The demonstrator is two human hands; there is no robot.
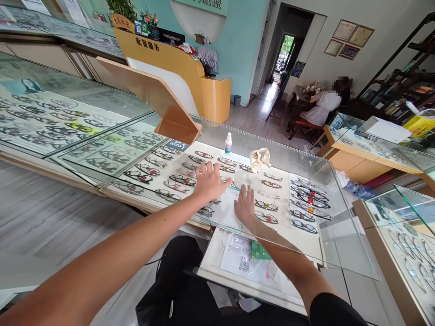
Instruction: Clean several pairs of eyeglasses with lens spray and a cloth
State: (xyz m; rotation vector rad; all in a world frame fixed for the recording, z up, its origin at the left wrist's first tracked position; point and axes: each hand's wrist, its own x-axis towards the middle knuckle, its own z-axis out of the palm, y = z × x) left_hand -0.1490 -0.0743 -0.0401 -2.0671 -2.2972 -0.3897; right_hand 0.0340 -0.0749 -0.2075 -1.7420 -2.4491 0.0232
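- Nearest of all, a bare left forearm (136, 249) slants up from the near left corner, with black trousers (183, 267) beside it.
- Just below the counter's near edge, a drawer (211, 259) stands pulled out before the lap, a printed sheet (234, 254) and a green packet (260, 250) inside; it takes up the room between the person and the case.
- Both hands are over the near half of the glass counter top (288, 164), inside its edge, a narrow gap between them.
- Left hand (208, 182): palm down, fingers stretched forward, thumb out to the right, grasping nothing.
- Right hand (245, 203): palm down, fingers extended and slightly parted, grasping nothing. Whether either palm presses on the glass, I can't tell.
- To the right, the glass runs on well past the right hand before its corner; on the far side, a white spray bottle (228, 144) stands upright and a crumpled cream cloth (260, 159) lies near the far edge.
- Farther left, a tilted wooden stand (176, 129) limits the space.
- Under the glass, right below the hands, sit rows of eyeglasses (267, 206): thin frames, mostly dark, some pinkish or clear, many with red or yellow tags, on a pale base. Near the right end they crowd into a tighter column.
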